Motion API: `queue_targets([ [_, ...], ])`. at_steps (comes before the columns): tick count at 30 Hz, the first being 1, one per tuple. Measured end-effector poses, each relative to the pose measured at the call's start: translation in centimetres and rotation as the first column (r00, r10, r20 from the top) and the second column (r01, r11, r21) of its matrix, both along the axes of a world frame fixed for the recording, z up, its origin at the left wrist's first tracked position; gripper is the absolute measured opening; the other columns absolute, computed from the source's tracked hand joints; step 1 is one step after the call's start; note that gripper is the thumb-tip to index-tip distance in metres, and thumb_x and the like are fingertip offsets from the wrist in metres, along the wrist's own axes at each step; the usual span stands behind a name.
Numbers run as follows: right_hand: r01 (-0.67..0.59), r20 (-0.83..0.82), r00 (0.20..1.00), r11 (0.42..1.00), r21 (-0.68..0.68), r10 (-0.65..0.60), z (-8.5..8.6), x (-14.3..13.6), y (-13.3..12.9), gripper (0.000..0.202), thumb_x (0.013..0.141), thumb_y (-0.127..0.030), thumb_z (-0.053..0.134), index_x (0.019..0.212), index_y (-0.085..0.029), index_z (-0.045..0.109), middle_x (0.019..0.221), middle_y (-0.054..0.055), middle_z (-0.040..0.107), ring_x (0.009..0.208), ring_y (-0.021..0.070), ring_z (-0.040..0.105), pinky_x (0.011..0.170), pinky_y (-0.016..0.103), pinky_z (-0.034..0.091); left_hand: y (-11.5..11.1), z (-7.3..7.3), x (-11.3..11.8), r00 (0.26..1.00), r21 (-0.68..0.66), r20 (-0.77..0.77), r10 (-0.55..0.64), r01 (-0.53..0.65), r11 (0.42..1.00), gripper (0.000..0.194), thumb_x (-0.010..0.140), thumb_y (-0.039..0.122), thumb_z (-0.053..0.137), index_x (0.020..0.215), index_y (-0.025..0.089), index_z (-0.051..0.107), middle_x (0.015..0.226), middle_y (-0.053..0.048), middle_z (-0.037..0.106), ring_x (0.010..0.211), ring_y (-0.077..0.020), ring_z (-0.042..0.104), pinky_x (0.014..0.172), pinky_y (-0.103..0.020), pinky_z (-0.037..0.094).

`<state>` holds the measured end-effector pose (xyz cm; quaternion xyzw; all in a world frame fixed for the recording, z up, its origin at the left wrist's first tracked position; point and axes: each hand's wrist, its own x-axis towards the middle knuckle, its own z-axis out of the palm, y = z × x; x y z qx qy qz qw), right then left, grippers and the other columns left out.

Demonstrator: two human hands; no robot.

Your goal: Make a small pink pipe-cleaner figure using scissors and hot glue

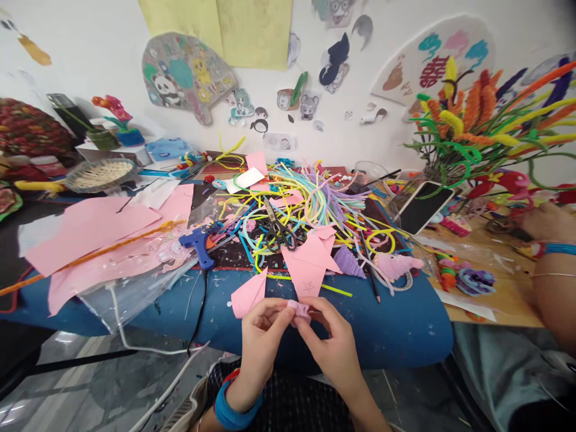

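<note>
A small pink piece (pixel 298 308) is held over the blue near side of the desk (pixel 391 330), pinched in the closed fingers of both the left hand (pixel 261 337) and the right hand (pixel 332 343). Its full shape cannot be told, as much of it is covered by the fingertips. The lower end of the star-marked pink paper (pixel 306 270) is partly hidden by the right hand, and a folded pink paper (pixel 248 294) is overlapped by the left. The blades of the scissors (pixel 288 237) are hard to make out among the fuzzy stems (pixel 324 195). At the far right, another person's arm (pixel 558 282) is cut off by the frame. Bare blue surface is left to the right of the hands; on the left, the near edge is crossed by the glue gun's cord (pixel 203 309).
</note>
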<state>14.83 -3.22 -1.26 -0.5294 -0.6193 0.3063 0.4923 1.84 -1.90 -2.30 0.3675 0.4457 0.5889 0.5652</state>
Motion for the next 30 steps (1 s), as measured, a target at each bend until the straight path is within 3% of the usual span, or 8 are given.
queue_targets([
  [4, -0.093, 0.081, 0.993, 0.995, 0.027, 0.091, 1.0, 0.1, 0.4, 0.017, 0.087, -0.020, 0.058, 0.102, -0.021, 0.067, 0.094, 0.005, 0.070, 0.080, 0.0165, 0.065, 0.071, 0.027, 0.055, -0.1, 1.1, -1.3, 0.993, 0.058, -0.083, -0.085, 0.090, 0.994, 0.014, 0.075, 0.024, 0.073, 0.086, 0.015, 0.070, 0.077, -0.005, 0.076, 0.068, -0.0178, 0.072, 0.065, -0.027, 0.059],
  [10, -0.233, 0.118, 0.966, 0.972, 0.018, 0.229, 2.6, 0.5, 1.1, 0.025, 0.087, -0.019, 0.059, 0.110, -0.023, 0.067, 0.090, 0.004, 0.070, 0.078, 0.0157, 0.064, 0.071, 0.027, 0.053, 0.5, 3.1, -3.8, 0.853, 0.220, -0.505, -0.131, 0.273, 0.937, 0.007, 0.080, 0.019, 0.067, 0.084, 0.017, 0.073, 0.081, -0.006, 0.074, 0.074, -0.0178, 0.069, 0.068, -0.026, 0.057],
  [14, -0.225, 0.091, 0.969, 0.972, -0.067, 0.230, 2.9, 0.2, 1.1, 0.026, 0.084, -0.020, 0.062, 0.109, -0.023, 0.068, 0.091, 0.003, 0.071, 0.076, 0.0155, 0.064, 0.069, 0.026, 0.052, 1.0, 3.8, -5.0, 0.800, 0.166, -0.546, -0.250, 0.396, 0.903, 0.010, 0.085, 0.021, 0.063, 0.087, 0.016, 0.071, 0.079, -0.006, 0.073, 0.071, -0.0169, 0.068, 0.068, -0.026, 0.055],
  [17, -0.228, 0.002, 0.973, 0.961, -0.154, 0.231, 2.8, 0.0, 1.1, 0.024, 0.082, -0.022, 0.064, 0.106, -0.022, 0.070, 0.089, 0.003, 0.073, 0.077, 0.0159, 0.066, 0.071, 0.027, 0.053, 1.2, 4.0, -5.6, 0.747, 0.180, -0.607, -0.271, 0.462, 0.868, 0.010, 0.086, 0.019, 0.061, 0.083, 0.017, 0.071, 0.078, -0.006, 0.072, 0.071, -0.0176, 0.067, 0.069, -0.027, 0.053],
  [21, -0.309, -0.214, 0.944, 0.897, -0.316, 0.250, 2.7, 0.2, 1.1, 0.023, 0.078, -0.026, 0.068, 0.099, -0.019, 0.072, 0.085, 0.004, 0.074, 0.076, 0.0167, 0.068, 0.072, 0.028, 0.055, 1.2, 4.1, -6.3, 0.674, 0.237, -0.682, -0.284, 0.571, 0.786, 0.012, 0.088, 0.021, 0.060, 0.084, 0.019, 0.071, 0.079, -0.008, 0.072, 0.075, -0.0189, 0.066, 0.071, -0.029, 0.053],
  [25, -0.475, -0.449, 0.850, 0.773, -0.421, 0.277, 2.6, 0.6, 1.4, 0.022, 0.070, -0.030, 0.075, 0.089, -0.018, 0.075, 0.073, 0.002, 0.072, 0.064, 0.0134, 0.065, 0.061, 0.024, 0.052, 1.2, 4.0, -6.9, 0.592, 0.263, -0.727, -0.348, 0.708, 0.655, 0.016, 0.090, 0.023, 0.057, 0.089, 0.022, 0.073, 0.081, -0.009, 0.072, 0.078, -0.0195, 0.067, 0.072, -0.029, 0.053],
  [27, -0.546, -0.569, 0.782, 0.719, -0.430, 0.254, 2.4, 0.5, 1.5, 0.022, 0.066, -0.028, 0.079, 0.085, -0.019, 0.076, 0.072, 0.001, 0.072, 0.063, 0.0118, 0.063, 0.061, 0.022, 0.050, 1.2, 3.8, -7.3, 0.573, 0.331, -0.762, -0.302, 0.745, 0.579, 0.019, 0.090, 0.021, 0.056, 0.094, 0.024, 0.074, 0.084, -0.010, 0.072, 0.078, -0.0191, 0.068, 0.072, -0.027, 0.053],
  [30, -0.632, -0.733, 0.663, 0.640, -0.437, 0.154, 2.0, 0.0, 1.6, 0.024, 0.059, -0.027, 0.084, 0.080, -0.019, 0.077, 0.070, 0.000, 0.071, 0.059, 0.0091, 0.060, 0.058, 0.019, 0.047, 1.2, 3.3, -7.8, 0.549, 0.444, -0.829, -0.107, 0.763, 0.470, 0.024, 0.090, 0.015, 0.054, 0.101, 0.025, 0.073, 0.088, -0.010, 0.074, 0.075, -0.0184, 0.070, 0.067, -0.024, 0.052],
])
